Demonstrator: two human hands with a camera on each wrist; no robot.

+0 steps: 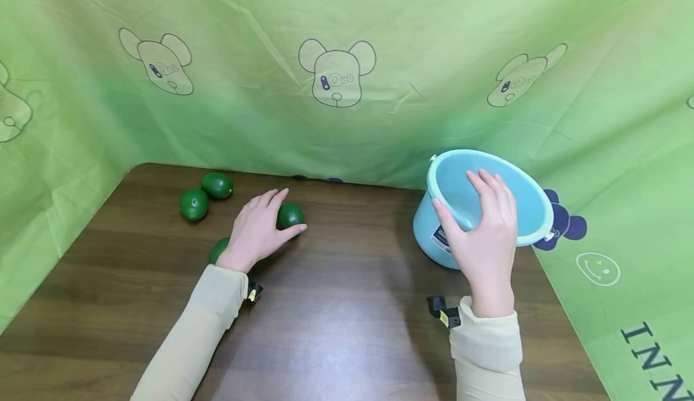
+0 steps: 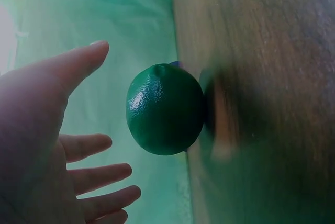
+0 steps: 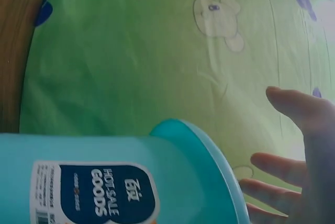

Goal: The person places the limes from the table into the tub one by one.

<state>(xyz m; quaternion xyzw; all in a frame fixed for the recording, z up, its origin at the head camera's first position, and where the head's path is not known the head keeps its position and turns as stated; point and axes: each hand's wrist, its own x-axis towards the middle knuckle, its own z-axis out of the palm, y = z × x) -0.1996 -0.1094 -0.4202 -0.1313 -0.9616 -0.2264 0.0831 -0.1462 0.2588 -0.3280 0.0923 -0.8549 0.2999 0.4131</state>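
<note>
My left hand (image 1: 257, 229) reaches over the table's left half, thumb and fingers spread beside a glossy green lime (image 1: 291, 215). In the left wrist view, that lime (image 2: 165, 110) sits on the wood, with a visible gap from the thumb and fingers. Another lime (image 1: 218, 249) is partly hidden by the left wrist. Two more limes, one (image 1: 194, 205) in front of the other (image 1: 217, 185), lie close together farther left. Above the near side of a light blue bucket (image 1: 425, 232), my right hand (image 1: 485, 232) is held with parted fingers and nothing in it.
The bucket stands upright at the right rear of the brown wooden table (image 1: 325, 329), its label (image 3: 104, 192) facing the right wrist camera. A green printed cloth (image 1: 336, 130) hangs along the table's back and sides.
</note>
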